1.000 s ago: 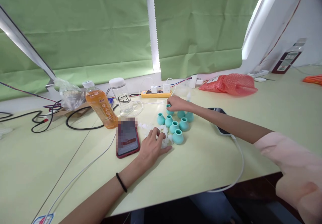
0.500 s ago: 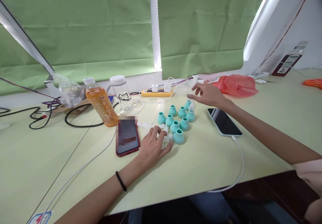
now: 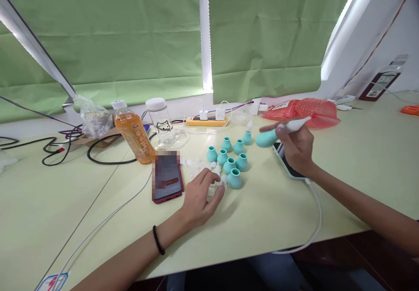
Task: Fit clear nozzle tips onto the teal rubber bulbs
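My right hand (image 3: 296, 149) is closed around a teal squeeze bulb with a white nozzle (image 3: 266, 138). It holds the bulb tilted on its side, above the table, with the white tip pointing right. Several teal bulbs (image 3: 234, 179) stand upright to the left, their round mouths open at the top. My left hand (image 3: 201, 197) hovers low in front of them, fingers bent and thumb apart from the index finger. Beneath and beyond its fingers lies a group of small white nozzles (image 3: 218, 169), partly hidden. Another white nozzle (image 3: 249, 125) is at the back of the bulbs.
A red-cased phone (image 3: 166, 177) lies left of my left hand. A second phone (image 3: 288, 164) with a cable is under my right hand. An orange drink bottle (image 3: 134, 134), a clear bottle (image 3: 160, 121), a yellow power strip (image 3: 206, 121) and red bubble wrap (image 3: 304, 111) line the back.
My right hand has taken up the bulb with the white nozzle from the group's right side and moved it right, tipping it over. My left hand has shifted slightly down and its fingers have moved.
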The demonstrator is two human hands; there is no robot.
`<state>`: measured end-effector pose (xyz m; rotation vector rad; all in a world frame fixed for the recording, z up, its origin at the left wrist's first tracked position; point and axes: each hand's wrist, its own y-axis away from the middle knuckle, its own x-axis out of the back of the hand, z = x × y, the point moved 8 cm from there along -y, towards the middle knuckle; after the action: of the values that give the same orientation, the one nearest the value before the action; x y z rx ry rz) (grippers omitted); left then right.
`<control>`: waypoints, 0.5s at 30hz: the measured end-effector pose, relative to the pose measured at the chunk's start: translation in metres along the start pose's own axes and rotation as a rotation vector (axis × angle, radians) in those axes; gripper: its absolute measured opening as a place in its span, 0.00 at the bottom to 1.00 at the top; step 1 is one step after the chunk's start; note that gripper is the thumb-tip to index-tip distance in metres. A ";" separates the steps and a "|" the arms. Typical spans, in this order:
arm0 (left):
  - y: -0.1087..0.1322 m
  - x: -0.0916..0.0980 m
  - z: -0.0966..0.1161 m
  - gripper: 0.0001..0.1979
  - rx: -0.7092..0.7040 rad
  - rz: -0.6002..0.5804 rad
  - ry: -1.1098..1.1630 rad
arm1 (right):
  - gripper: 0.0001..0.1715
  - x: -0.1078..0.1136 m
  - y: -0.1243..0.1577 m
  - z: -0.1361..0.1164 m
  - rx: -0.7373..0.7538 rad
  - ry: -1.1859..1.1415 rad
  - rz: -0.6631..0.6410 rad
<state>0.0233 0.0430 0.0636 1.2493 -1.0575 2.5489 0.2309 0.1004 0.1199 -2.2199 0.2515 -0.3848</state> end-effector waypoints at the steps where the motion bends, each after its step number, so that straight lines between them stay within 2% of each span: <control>1: 0.001 0.002 0.000 0.09 0.005 0.017 0.080 | 0.08 -0.007 0.005 -0.019 0.048 0.040 -0.084; 4: 0.005 0.009 0.007 0.13 -0.080 0.070 0.261 | 0.08 -0.041 0.039 -0.069 0.261 0.177 -0.421; 6: 0.007 0.010 0.016 0.17 -0.188 0.064 0.288 | 0.09 -0.071 0.070 -0.077 0.270 0.198 -0.728; 8: 0.008 0.002 0.024 0.17 -0.247 -0.037 0.239 | 0.12 -0.094 0.096 -0.072 0.231 0.194 -0.925; 9: 0.008 -0.005 0.027 0.16 -0.248 -0.121 0.212 | 0.13 -0.102 0.104 -0.068 0.213 0.177 -0.961; 11: 0.007 -0.021 0.025 0.18 -0.163 -0.298 0.226 | 0.15 -0.110 0.109 -0.061 0.196 0.138 -0.918; 13: 0.006 -0.036 0.015 0.22 0.036 -0.449 0.394 | 0.16 -0.111 0.108 -0.055 0.179 0.087 -0.845; 15: 0.007 -0.046 0.003 0.25 0.268 -0.549 0.662 | 0.15 -0.108 0.106 -0.055 0.182 0.018 -0.803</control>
<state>0.0526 0.0444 0.0272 0.5268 -0.2032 2.3999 0.1050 0.0283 0.0491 -2.0522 -0.6663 -0.8152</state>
